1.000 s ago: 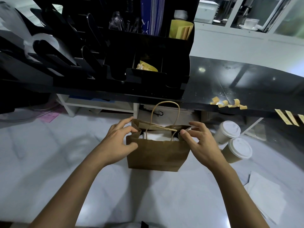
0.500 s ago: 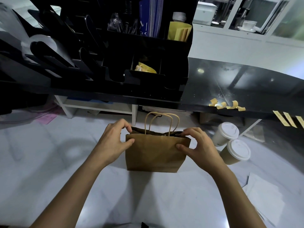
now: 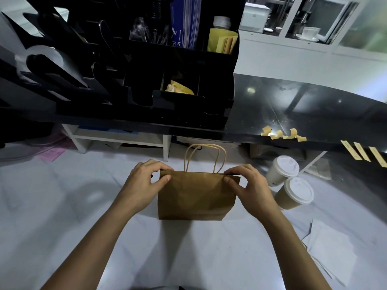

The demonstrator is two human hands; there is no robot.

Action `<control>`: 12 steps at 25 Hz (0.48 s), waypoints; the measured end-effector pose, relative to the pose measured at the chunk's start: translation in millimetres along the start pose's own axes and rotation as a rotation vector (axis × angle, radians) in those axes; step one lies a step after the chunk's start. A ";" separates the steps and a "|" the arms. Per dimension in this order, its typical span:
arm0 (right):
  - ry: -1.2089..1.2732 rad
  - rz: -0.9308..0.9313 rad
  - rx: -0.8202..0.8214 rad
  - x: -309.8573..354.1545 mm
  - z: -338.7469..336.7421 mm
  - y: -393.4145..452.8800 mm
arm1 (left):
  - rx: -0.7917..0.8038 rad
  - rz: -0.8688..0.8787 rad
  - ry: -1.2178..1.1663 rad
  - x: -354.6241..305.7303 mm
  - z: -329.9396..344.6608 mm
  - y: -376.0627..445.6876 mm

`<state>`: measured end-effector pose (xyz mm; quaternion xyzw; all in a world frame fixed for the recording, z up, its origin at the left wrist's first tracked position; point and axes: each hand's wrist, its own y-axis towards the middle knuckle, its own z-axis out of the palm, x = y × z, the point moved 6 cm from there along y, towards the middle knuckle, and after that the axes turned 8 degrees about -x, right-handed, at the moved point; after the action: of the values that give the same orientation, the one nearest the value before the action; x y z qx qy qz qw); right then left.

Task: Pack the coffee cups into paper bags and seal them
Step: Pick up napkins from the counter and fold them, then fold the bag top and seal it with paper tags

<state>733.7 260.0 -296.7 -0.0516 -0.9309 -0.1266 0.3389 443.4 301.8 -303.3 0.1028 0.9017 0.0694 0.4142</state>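
A brown paper bag (image 3: pixel 196 197) stands upright on the white counter (image 3: pixel 62 206), its twine handles sticking up and its mouth pressed flat. My left hand (image 3: pixel 144 183) pinches the bag's top left corner between thumb and fingers. My right hand (image 3: pixel 249 185) pinches the top right corner the same way. The bag's contents are hidden. Just right of the bag, two lidded coffee cups (image 3: pixel 282 170) (image 3: pixel 296 193) lie tilted on the counter.
A black shelf (image 3: pixel 272 114) runs across above the counter with a black organiser (image 3: pixel 146 84) on it. Curled tape pieces (image 3: pixel 282 135) and flat tape strips (image 3: pixel 364 152) stick to the shelf's front edge. White paper sheets (image 3: pixel 330 250) lie at the lower right.
The bag's mouth was open with white contents showing; both hands have pressed the top edges together, so the mouth is now flat and the handles stand side by side.
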 end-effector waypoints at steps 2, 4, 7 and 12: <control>0.010 -0.007 -0.024 -0.8 -2.0 0.2 | -0.019 -0.007 -0.021 -0.9 1.3 0.7; 0.014 -0.006 -0.041 -2.9 -5.1 -0.2 | -0.035 -0.006 -0.035 -2.4 3.3 1.1; 0.046 -0.004 -0.035 -4.7 -9.4 0.8 | -0.049 -0.008 -0.052 -4.2 5.8 2.3; 0.223 0.114 -0.150 -10.2 -26.9 25.6 | -0.044 -0.027 -0.058 -4.4 10.5 2.7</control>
<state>762.8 277.3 -278.3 -0.1150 -0.8710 -0.1811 0.4419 454.5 303.7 -306.2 0.0836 0.8889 0.0805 0.4431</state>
